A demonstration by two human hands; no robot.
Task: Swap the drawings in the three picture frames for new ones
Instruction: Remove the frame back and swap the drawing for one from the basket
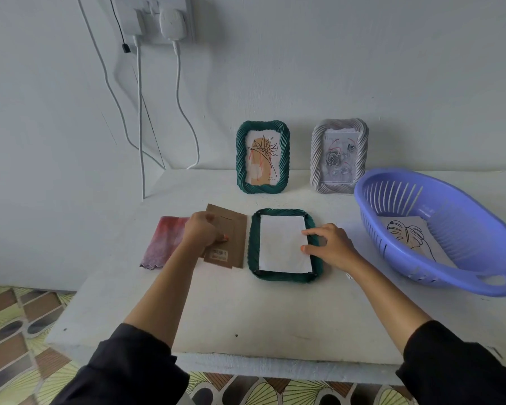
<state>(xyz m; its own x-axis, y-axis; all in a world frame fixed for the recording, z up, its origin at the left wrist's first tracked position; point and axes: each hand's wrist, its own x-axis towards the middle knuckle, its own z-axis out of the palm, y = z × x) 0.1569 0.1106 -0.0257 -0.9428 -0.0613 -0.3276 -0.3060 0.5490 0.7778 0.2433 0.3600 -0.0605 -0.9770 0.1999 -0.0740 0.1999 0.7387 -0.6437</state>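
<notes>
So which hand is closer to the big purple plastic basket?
The right hand. It rests on the flat-lying green frame beside the purple plastic basket; the left hand is beyond it, holding the brown cardboard backing.

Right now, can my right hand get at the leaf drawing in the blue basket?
Probably yes. The basket sits just right of your right hand, open-topped, with the drawing lying uncovered inside and nothing between them.
</notes>
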